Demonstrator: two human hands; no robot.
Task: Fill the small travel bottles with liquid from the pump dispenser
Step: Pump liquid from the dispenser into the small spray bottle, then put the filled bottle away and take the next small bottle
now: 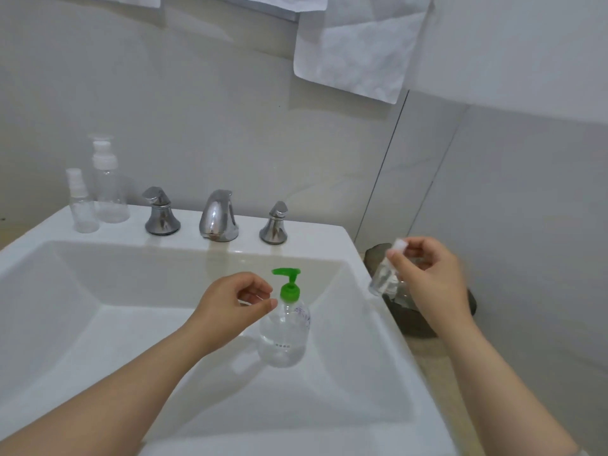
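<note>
A clear pump dispenser (285, 334) with a green pump head stands upright inside the white sink basin (98, 324), right of its middle. My left hand (235, 299) hovers just left of the pump neck, fingers loosely curled, holding nothing. My right hand (431, 281) is out past the sink's right rim and grips a small clear travel bottle (383, 276) with a white cap, tilted, fingers at its top. Two more clear travel bottles, a short one (82, 205) and a taller one (110, 189), stand on the sink's back left ledge.
Chrome faucet (217, 217) with two handles (161, 212) (275, 225) sits on the back ledge. A dark round bowl-like object (418, 320) lies to the right of the sink, below my right hand. A white cloth (358, 51) hangs on the wall above.
</note>
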